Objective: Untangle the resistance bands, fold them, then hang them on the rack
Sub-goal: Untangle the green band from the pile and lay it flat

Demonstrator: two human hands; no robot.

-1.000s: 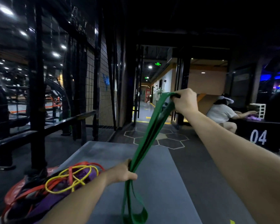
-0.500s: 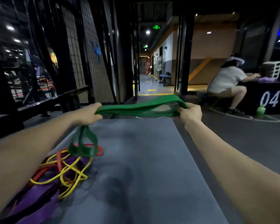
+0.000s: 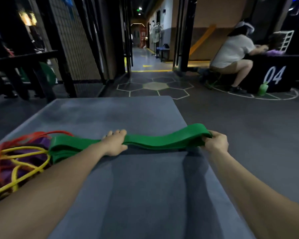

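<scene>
A person stretches a wide, flat green rubber resistance band [image 3: 162, 141] across a grey padded desk [image 3: 136, 187] in a dimly lit gym, both bare forearms reaching in from the bottom of the frame. The left hand [image 3: 115, 144], just left of centre, is clamped around the band's doubled layers, fingers curled over the top and thumb beneath. The right hand [image 3: 215, 142], right of centre, is closed on the band's looped end, which arches slightly off the surface beside the desk's right edge. Between the two hands the green band runs in stacked layers, low over the desk; left of the left hand it continues as a folded length that ends against a tangle at the left edge of the frame. That tangle holds a thin yellow tube-like band [image 3: 24, 163], a blurred red band [image 3: 16, 144] and a purple flat band [image 3: 41, 144], overlapping one another on the desk's left side. In the upper right of the frame a second person in a white T-shirt [image 3: 231, 52] crouches at a black box marked "04" [image 3: 274, 75], with a green bottle [image 3: 263, 88] on the floor just beside it. Black metal framing with wire mesh [image 3: 72, 40] fills the upper left.
</scene>
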